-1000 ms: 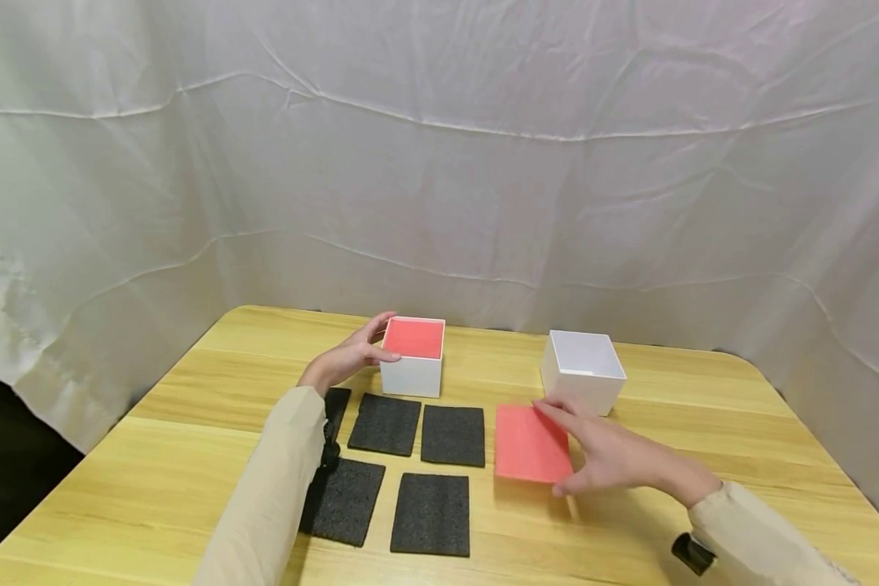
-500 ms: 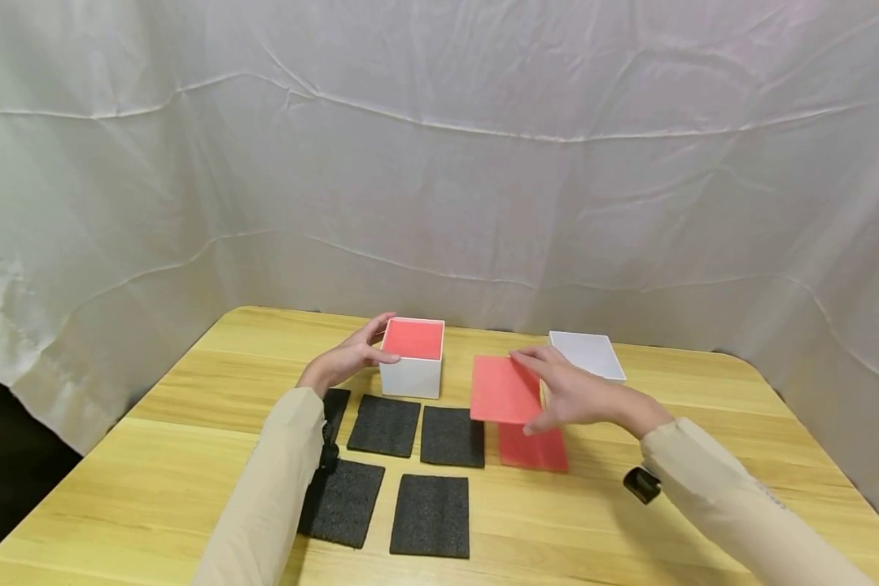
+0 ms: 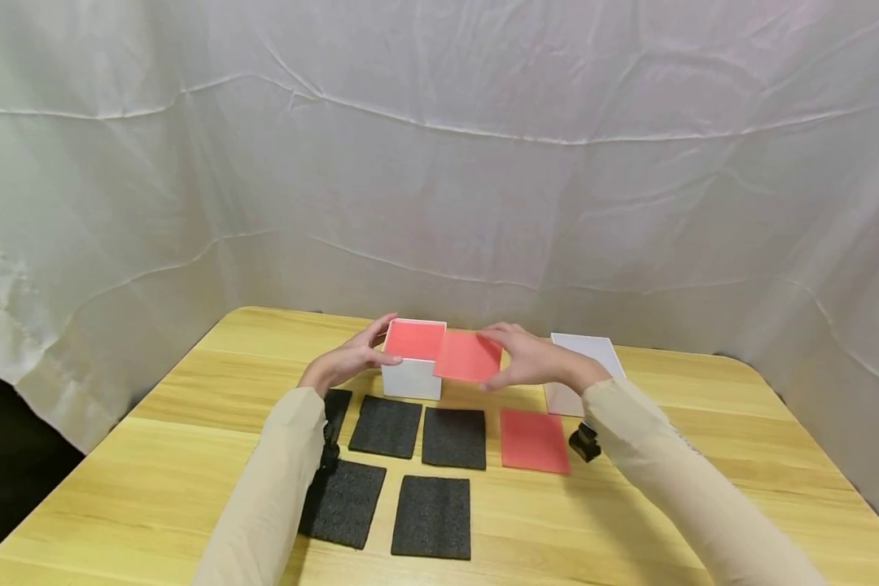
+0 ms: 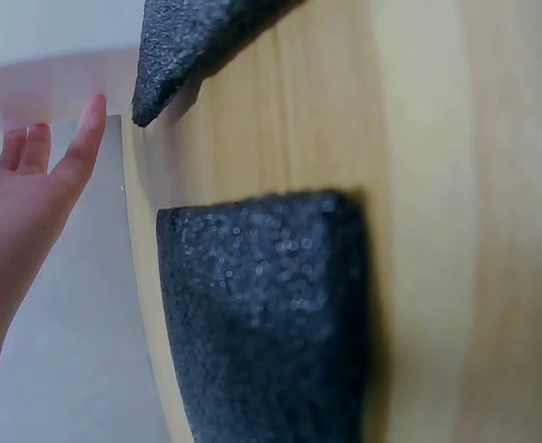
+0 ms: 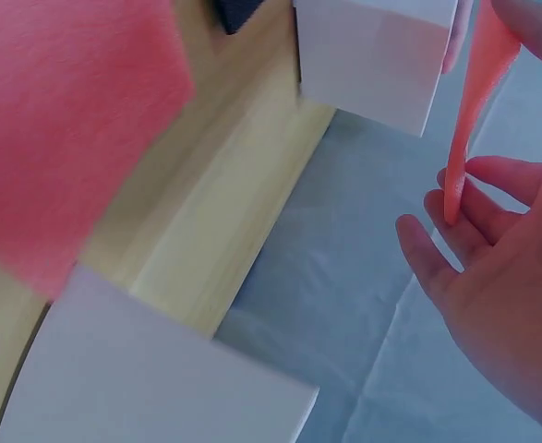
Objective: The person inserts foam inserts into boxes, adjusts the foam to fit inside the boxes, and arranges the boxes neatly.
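Observation:
My left hand (image 3: 376, 343) rests against the left side of a white box (image 3: 413, 378) that has a red sheet (image 3: 413, 338) lying inside; its fingers (image 4: 21, 185) are straight. My right hand (image 3: 494, 359) pinches a second red sheet (image 3: 467, 356) and holds it in the air, level, just right of that box's rim. In the right wrist view this held red sheet (image 5: 478, 92) is seen edge-on between thumb and fingers (image 5: 464, 221). A third red sheet (image 3: 533, 440) lies flat on the table (image 3: 190, 423).
Another white box (image 3: 589, 350) stands at the right, partly hidden by my right wrist. Several black foam pads (image 3: 385, 425) lie in two rows in front of the boxes, one black foam pad (image 4: 271, 314) close under my left wrist. White cloth hangs behind.
My right hand has lifted the red sheet off the pile on the table and carried it left and away, up to the left box's rim. The left hand has stayed on the box.

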